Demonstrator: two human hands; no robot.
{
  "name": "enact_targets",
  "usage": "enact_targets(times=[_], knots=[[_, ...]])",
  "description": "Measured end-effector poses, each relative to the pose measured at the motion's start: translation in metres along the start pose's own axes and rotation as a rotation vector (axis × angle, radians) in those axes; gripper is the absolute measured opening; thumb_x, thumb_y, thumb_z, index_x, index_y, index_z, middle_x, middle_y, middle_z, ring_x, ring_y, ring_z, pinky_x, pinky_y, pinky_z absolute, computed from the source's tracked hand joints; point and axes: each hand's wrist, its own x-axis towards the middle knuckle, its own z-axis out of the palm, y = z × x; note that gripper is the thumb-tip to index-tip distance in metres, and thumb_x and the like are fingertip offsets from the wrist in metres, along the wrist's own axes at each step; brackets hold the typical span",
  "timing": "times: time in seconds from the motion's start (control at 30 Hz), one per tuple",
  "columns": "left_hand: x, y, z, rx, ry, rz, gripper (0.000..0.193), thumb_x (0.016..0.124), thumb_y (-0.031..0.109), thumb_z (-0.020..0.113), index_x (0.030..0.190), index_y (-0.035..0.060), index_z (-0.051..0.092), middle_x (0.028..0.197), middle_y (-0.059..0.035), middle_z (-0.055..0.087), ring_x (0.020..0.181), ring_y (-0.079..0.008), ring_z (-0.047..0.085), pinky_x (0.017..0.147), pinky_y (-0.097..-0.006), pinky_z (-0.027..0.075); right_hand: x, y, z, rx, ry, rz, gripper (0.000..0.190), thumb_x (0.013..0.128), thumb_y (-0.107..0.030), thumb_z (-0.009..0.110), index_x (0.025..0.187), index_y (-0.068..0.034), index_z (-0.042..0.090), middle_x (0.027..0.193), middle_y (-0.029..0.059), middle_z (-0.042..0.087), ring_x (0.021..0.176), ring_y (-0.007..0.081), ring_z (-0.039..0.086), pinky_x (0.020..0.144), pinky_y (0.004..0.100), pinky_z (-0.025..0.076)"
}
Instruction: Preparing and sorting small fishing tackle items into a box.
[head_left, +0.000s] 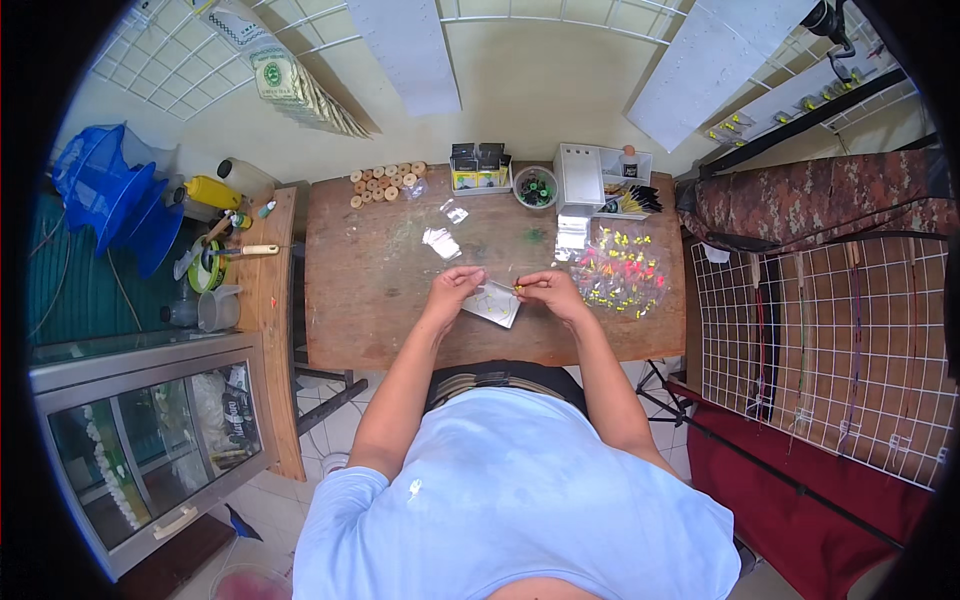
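My left hand (454, 289) pinches one end of a thin pale strand (499, 284) with thumb and fingertips. The strand stretches across to my right hand (553, 292), whose fingertips grip a small yellow and dark piece of fishing tackle (518, 288). Too little of that piece shows to tell its exact kind. Below and between both hands lies a white tray or card (504, 316), tilted on the wooden table (375, 300). Several tiny yellow-tipped pieces (491, 308) rest on it. To the right of my right hand, small clear bags of yellow and red tackle (619, 274) are spread out.
Small clear bags (442, 244) lie ahead of my left hand. Cork rings (385, 182), a box of packets (481, 176), a round tub (535, 187) and a white organizer (581, 180) line the back. A side bench (281, 300) stands left; a wire grid (817, 337) stands right.
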Motion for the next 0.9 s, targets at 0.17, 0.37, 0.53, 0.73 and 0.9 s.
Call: enact_targets(times=[0.17,0.37,0.53,0.73,0.9], knots=[[0.002,0.001,0.004,-0.117,-0.029,0.113,0.019,0.091,0.020,0.064,0.093,0.0050,0.053,0.110,-0.0156,0.067,0.096,-0.0152,0.064,0.085,-0.0278,0.051,0.001,0.002,-0.002,0.024,-0.009,-0.002,0.022,0.082,-0.001,0.067,0.103,0.006,0.065,0.093,0.0136,0.070,0.084,0.0160,0.068,0.076,0.0247,0.054],[0.014,-0.016,-0.010,0.126,0.106,0.236,0.017,0.095,0.018,0.059,0.095,0.0061,0.047,0.086,-0.0060,0.063,0.078,-0.0106,0.058,0.074,-0.0295,0.052,0.001,0.001,0.002,-0.001,-0.005,0.018,0.023,0.082,0.000,0.067,0.103,0.007,0.065,0.095,0.0145,0.070,0.085,0.0170,0.068,0.078,0.0253,0.055],[0.014,-0.019,-0.007,0.019,0.099,0.243,0.030,0.101,0.032,0.043,0.109,0.0041,0.047,0.082,-0.0012,0.046,0.072,-0.0099,0.049,0.070,-0.0280,0.050,0.002,0.001,0.001,0.000,0.008,0.018,0.024,0.081,0.002,0.066,0.104,0.009,0.064,0.093,0.0158,0.070,0.084,0.0173,0.068,0.077,0.0245,0.055],[0.015,-0.020,-0.016,-0.056,-0.017,0.183,0.046,0.102,0.038,0.036,0.127,0.0011,0.045,0.084,-0.0013,0.045,0.074,-0.0104,0.048,0.069,-0.0282,0.048,0.003,0.001,0.002,-0.002,-0.003,0.029,0.023,0.082,0.001,0.066,0.104,0.007,0.064,0.097,0.0147,0.070,0.086,0.0177,0.069,0.078,0.0258,0.055],[0.011,-0.016,-0.015,0.190,-0.008,0.241,0.043,0.101,0.032,0.042,0.129,-0.0011,0.045,0.086,-0.0020,0.046,0.078,-0.0104,0.050,0.070,-0.0280,0.048,0.004,0.001,0.003,0.017,0.002,0.028,0.024,0.081,0.003,0.065,0.104,0.009,0.064,0.095,0.0159,0.069,0.086,0.0177,0.068,0.078,0.0253,0.055]])
